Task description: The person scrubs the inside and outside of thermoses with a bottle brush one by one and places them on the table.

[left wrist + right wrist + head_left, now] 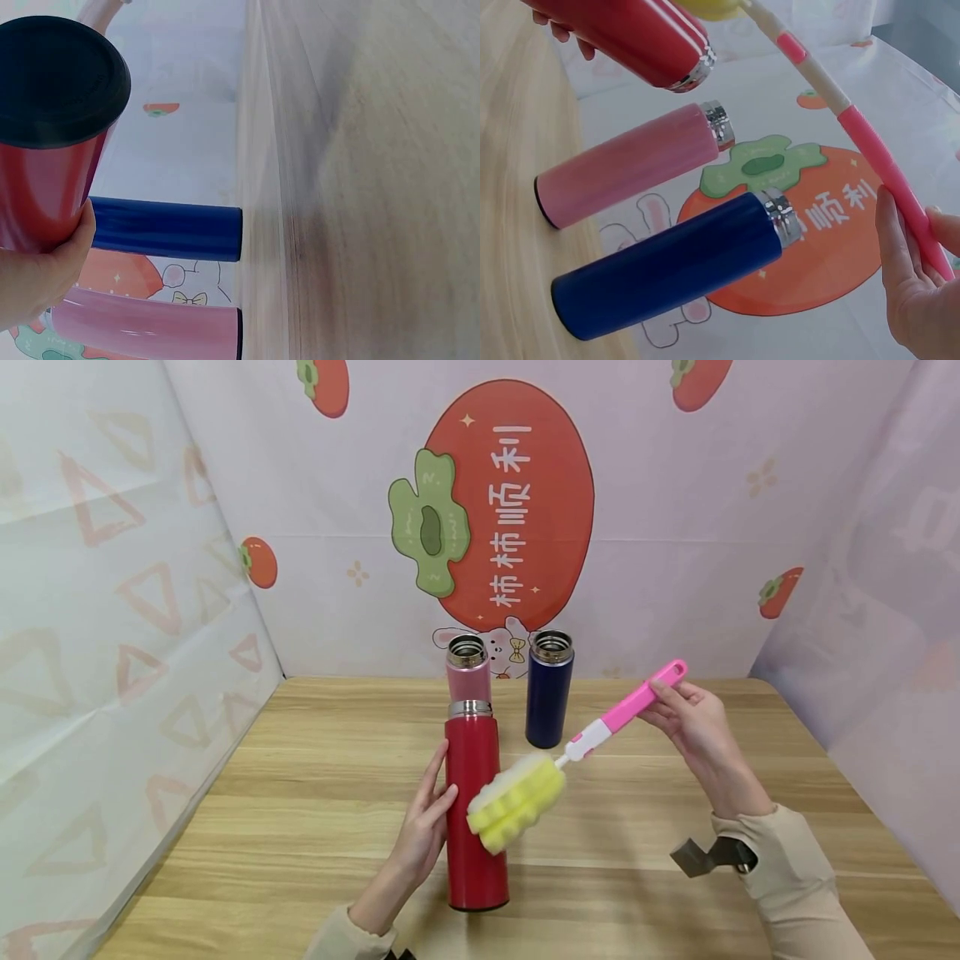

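Low in the middle of the head view, the left hand (426,827) holds the red bottle (474,810) by its side, fingers curled against it; its black base is lifted off the wooden table (300,827). Behind it stand a pink bottle (468,667) and a blue bottle (549,689). To the right, the right hand (693,722) pinches the pink handle of a brush (577,752), whose yellow sponge head touches the red bottle.
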